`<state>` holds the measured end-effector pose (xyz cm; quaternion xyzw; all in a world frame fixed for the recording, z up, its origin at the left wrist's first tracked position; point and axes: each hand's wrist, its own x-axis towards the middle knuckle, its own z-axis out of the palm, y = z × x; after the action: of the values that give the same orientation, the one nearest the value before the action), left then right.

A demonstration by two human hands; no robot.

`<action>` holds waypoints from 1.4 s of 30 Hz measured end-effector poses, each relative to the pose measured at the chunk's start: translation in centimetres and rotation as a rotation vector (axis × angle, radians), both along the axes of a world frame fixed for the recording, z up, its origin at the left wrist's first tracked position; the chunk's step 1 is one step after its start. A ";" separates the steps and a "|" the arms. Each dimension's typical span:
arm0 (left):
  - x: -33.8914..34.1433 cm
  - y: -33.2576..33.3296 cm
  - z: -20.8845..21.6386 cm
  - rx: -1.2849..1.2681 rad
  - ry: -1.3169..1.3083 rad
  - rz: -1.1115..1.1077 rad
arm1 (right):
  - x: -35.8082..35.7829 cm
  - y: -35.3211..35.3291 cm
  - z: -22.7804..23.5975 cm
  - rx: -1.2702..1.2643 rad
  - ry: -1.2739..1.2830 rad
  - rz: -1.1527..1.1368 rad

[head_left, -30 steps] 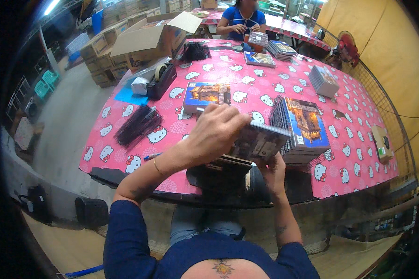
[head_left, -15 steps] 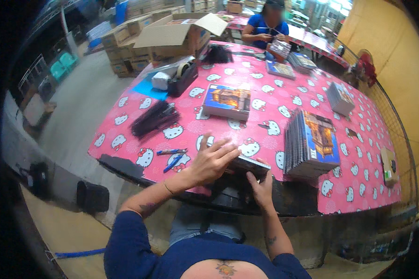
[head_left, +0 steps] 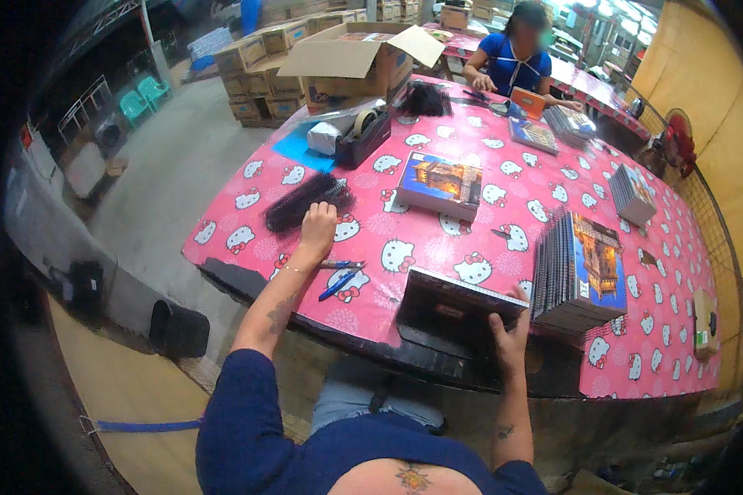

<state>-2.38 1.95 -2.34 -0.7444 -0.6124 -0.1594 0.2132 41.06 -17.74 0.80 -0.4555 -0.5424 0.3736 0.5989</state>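
My right hand (head_left: 512,332) grips the right end of a thick booklet (head_left: 452,308) at the near table edge, thumb on its dark face, fingers behind. The booklet stands tilted on its long side, its page edge upward. My left hand (head_left: 319,229) is closed at the near side of a pile of black spiral binding coils (head_left: 299,206); what its fingers pinch is hidden. Below that hand lie blue-handled pliers (head_left: 338,285) and another slim tool. Just right of my right hand stands a tall stack of coil-bound books (head_left: 582,268) with blue and gold covers.
A further stack of books (head_left: 440,183) lies mid-table on the pink patterned cloth (head_left: 371,318). Beyond the coils are a tape dispenser (head_left: 363,139), another black coil pile (head_left: 425,99) and an open carton (head_left: 351,74). Across the table, a person in blue (head_left: 512,62) handles an orange-covered book.
My left hand has left the booklet and moved left and away to the coil pile. My right hand keeps the booklet, now tipped more upright. The person opposite has swapped books.
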 end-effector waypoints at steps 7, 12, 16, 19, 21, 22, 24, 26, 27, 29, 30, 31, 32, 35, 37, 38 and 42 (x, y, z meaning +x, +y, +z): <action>4.1 -2.5 4.2 0.183 -0.121 -0.202 | -7.0 0.0 11.5 0.512 -0.964 -0.156; 8.5 -6.9 6.5 0.031 -0.465 -0.292 | -10.3 3.7 9.4 0.285 -1.065 -0.026; 12.7 -14.0 9.4 -0.072 -0.964 -0.464 | -10.6 4.3 9.3 0.378 -1.033 -0.109; 14.0 -16.4 10.9 -0.057 -0.987 -0.512 | -10.7 4.4 9.8 0.371 -1.037 -0.089; 14.6 -16.2 10.6 -0.004 -0.940 -0.500 | -10.7 4.3 9.9 0.360 -1.039 -0.088; 14.6 -16.1 10.4 0.027 -0.911 -0.501 | -10.7 4.3 9.9 0.355 -1.041 -0.089; 14.7 -16.0 10.2 0.086 -0.850 -0.505 | -10.7 4.3 9.9 0.355 -1.026 -0.081; 14.8 -16.1 10.0 0.082 -0.860 -0.478 | -10.7 4.4 9.9 0.357 -1.013 -0.080; 14.9 -16.1 10.0 0.080 -0.865 -0.464 | -10.7 4.4 9.8 0.360 -1.008 -0.080; 15.0 -16.1 10.2 0.066 -0.854 -0.441 | -10.6 4.4 9.9 0.364 -1.001 -0.071; 15.0 -16.0 10.4 0.060 -0.849 -0.428 | -10.6 4.3 10.0 0.365 -0.999 -0.061; 14.9 -15.8 10.6 0.025 -0.858 -0.438 | -10.6 4.2 10.1 0.367 -0.997 -0.050; 14.8 -15.5 10.8 -0.009 -0.868 -0.448 | -10.5 4.2 10.0 0.372 -1.001 -0.052; 14.1 -14.5 11.9 -0.095 -0.811 -0.598 | -10.3 4.1 10.0 0.372 -0.997 -0.042; 13.1 -13.3 12.1 -0.162 -0.692 -0.704 | -10.3 4.2 10.2 0.357 -0.975 -0.010; 12.5 -12.3 11.4 -0.202 -0.607 -0.739 | -10.3 4.3 10.2 0.349 -0.967 0.012; 13.0 -12.2 12.6 -0.309 -0.537 -0.749 | -9.7 4.2 10.5 0.255 -0.874 0.072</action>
<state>10.62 -10.24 10.26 -0.8692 -0.3521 -0.3189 -0.1375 31.41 -13.51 11.33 -0.4738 -0.8016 0.0971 0.3515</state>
